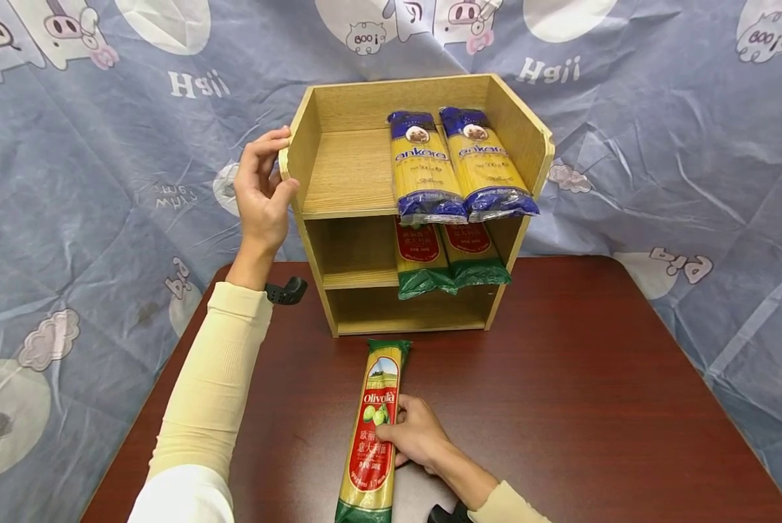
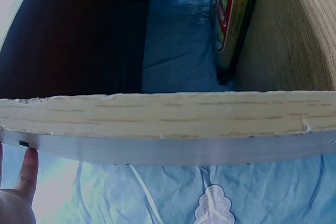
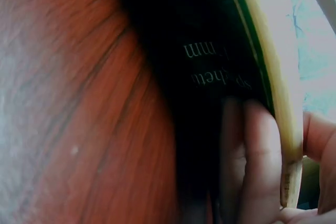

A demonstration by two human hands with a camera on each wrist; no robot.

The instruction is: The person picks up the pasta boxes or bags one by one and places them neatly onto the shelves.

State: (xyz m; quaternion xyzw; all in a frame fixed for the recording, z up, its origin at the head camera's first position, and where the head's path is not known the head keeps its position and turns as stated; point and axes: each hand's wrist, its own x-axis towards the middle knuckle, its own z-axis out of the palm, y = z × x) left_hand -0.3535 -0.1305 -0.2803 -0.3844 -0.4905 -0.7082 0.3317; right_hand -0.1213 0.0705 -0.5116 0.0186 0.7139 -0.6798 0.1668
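Observation:
My right hand (image 1: 417, 434) grips a packet of spaghetti (image 1: 373, 428) by its right edge, thumb over the red front label and fingers underneath. The packet is long and yellow with green ends. In the right wrist view the spaghetti packet (image 3: 210, 77) appears tilted above the red-brown table, with the fingers against its dark underside. My left hand (image 1: 264, 185) holds the left side panel of a small wooden shelf (image 1: 348, 174) at its front upper edge. The left wrist view shows a fingertip (image 2: 29, 169) against the outside of the panel.
Two blue-and-yellow Ankara pasta packets (image 1: 426, 163) lie on the shelf's top level, at the right. Two green-ended spaghetti packets (image 1: 424, 254) lie on the level below, also at the right. The shelf stands at the back of the table (image 1: 594, 378), before a blue printed cloth (image 1: 659, 145).

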